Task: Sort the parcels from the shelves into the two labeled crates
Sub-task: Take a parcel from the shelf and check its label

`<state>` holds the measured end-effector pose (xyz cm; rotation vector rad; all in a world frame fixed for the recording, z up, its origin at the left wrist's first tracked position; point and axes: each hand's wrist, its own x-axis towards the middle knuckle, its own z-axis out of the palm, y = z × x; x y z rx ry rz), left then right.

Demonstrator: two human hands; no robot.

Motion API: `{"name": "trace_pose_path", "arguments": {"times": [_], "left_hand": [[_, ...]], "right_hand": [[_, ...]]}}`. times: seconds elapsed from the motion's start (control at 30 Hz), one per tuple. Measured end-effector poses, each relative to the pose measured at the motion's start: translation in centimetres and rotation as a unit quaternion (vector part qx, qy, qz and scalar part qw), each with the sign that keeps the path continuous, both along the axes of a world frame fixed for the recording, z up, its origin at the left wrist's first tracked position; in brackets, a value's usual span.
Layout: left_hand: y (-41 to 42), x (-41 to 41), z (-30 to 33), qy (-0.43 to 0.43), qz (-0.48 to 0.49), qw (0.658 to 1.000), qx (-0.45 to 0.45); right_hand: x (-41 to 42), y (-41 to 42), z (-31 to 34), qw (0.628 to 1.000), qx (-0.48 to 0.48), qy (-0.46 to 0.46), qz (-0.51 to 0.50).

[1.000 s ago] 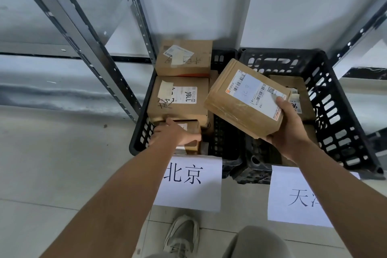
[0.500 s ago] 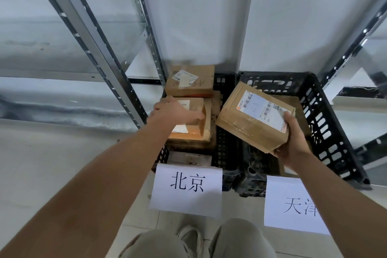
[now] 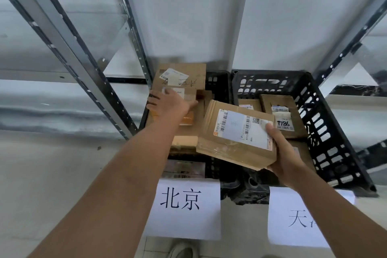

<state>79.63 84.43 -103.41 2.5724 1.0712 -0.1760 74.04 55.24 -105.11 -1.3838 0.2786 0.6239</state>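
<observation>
Two black crates stand on the floor: the left crate [image 3: 217,81] behind a sheet reading 北京 [image 3: 184,207], the right crate [image 3: 335,132] behind a sheet reading 天津 [image 3: 297,218]. The left crate is piled with brown parcels. My left hand [image 3: 169,104] grips a small brown parcel [image 3: 186,119] on top of that pile, just in front of the rear parcel [image 3: 184,75]. My right hand [image 3: 287,159] holds a larger brown parcel [image 3: 236,132] with a white barcode label, thumb on top, above the gap between the crates. A parcel marked T786 [image 3: 282,117] lies in the right crate.
Grey metal shelf uprights slant on the left [image 3: 69,48], behind the left crate [image 3: 134,27] and on the right [image 3: 345,48]. A white wall is behind. Pale floor tiles spread to the left. My shoe [image 3: 182,251] shows at the bottom edge.
My left hand has carried the small parcel from the near end of the left crate up onto the pile and farther back. The right hand still holds the larger parcel, now a little lower.
</observation>
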Motion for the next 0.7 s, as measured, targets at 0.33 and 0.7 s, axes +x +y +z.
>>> {"name": "trace_pose_path", "arguments": {"times": [0.33, 0.7], "left_hand": [[0.2, -6.2, 1.9, -0.263, -0.121, 0.957, -0.016], [4.1, -14.6, 2.0, -0.042, -0.014, 0.966, -0.254]], "right_hand": [[-0.3, 3.8, 0.3, 1.0, -0.018, 0.002, 0.021], [-1.9, 10.2, -1.0, 0.985, -0.128, 0.022, 0.113]]}}
